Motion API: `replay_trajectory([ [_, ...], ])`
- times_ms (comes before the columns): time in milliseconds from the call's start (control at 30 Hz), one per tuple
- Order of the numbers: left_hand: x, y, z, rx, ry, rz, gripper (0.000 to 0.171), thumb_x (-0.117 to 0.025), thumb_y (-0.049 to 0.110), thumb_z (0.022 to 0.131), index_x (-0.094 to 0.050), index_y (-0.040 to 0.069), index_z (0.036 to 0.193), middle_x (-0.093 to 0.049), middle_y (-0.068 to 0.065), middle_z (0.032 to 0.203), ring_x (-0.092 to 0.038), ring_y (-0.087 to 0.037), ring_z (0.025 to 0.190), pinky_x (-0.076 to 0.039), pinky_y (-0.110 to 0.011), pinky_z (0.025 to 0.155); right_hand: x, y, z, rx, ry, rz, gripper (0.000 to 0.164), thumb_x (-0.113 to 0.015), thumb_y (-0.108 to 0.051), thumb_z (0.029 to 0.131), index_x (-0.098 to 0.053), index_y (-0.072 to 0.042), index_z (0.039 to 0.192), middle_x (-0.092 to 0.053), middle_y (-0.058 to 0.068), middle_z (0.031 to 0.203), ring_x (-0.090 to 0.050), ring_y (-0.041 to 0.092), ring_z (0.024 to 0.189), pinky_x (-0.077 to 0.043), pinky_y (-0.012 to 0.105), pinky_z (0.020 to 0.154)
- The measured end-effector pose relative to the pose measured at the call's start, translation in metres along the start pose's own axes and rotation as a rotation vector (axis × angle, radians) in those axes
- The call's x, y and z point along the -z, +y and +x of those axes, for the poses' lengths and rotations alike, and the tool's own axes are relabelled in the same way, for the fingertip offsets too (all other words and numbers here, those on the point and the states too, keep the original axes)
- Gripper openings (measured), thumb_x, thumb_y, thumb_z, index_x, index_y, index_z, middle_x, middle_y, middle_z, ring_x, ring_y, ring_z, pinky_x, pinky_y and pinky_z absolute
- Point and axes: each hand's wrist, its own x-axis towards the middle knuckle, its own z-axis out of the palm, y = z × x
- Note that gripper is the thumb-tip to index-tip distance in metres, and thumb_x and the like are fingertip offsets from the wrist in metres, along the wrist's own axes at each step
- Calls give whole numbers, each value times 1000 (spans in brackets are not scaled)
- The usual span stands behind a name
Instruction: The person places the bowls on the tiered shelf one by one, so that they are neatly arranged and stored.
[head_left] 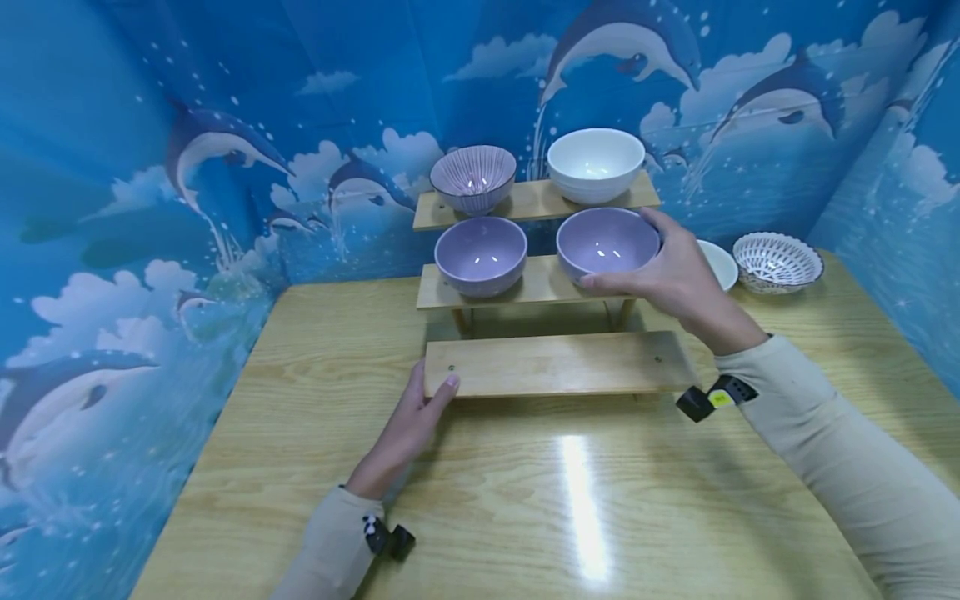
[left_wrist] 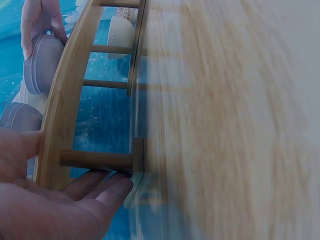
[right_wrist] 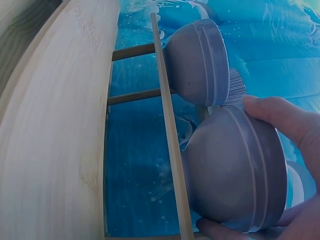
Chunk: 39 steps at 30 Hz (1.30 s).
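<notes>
My right hand (head_left: pixel 678 279) grips a plain purple bowl (head_left: pixel 606 242) by its right side, thumb at the near side and fingers at the far rim. The bowl is upright on the right part of the middle wooden shelf (head_left: pixel 542 282); in the right wrist view its base meets the board. A matching purple bowl (head_left: pixel 482 257) stands to its left. My left hand (head_left: pixel 408 421) holds the left end of the lowest shelf board (head_left: pixel 555 364), thumb on top. In the left wrist view, the fingers (left_wrist: pixel 112 192) reach beneath the board beside a wooden leg (left_wrist: pixel 95 159).
On the top shelf (head_left: pixel 531 200) stand a purple striped bowl (head_left: pixel 472 179) and a white bowl (head_left: pixel 596 167). At the right on the table (head_left: pixel 337 333) are a patterned bowl (head_left: pixel 777 262) and a white dish (head_left: pixel 718 264), partly hidden by my right hand. A dolphin-print backdrop (head_left: pixel 450 67) surrounds the table.
</notes>
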Motion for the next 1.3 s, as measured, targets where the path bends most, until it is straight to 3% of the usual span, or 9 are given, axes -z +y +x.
replay_trajectory([
  [733,-1,-1,2,-4,-2,-15,79,-49,52,104,-8,19,164,-15,-8,169,-12,-30,154,-9,-53,124,3,0,-1,27,-26,-1,118,-93,-40,72,-22,-10,161,-41,18,152,-49,37,128,-48,55,100],
  [1000,0,-3,1,-10,5,-21,79,-49,52,104,-8,20,164,-15,-8,168,-12,-29,154,-10,-52,124,16,2,-9,-43,-20,-24,126,-91,-45,74,-9,-13,164,-19,14,166,-33,42,145,-42,63,107],
  [1300,-2,-1,1,8,31,-1,79,-49,54,103,-11,20,164,-18,-8,168,-16,-30,153,-13,-52,124,38,17,-18,-91,26,-60,121,-85,-48,79,-6,-15,164,-13,11,169,-25,41,149,-39,69,105],
])
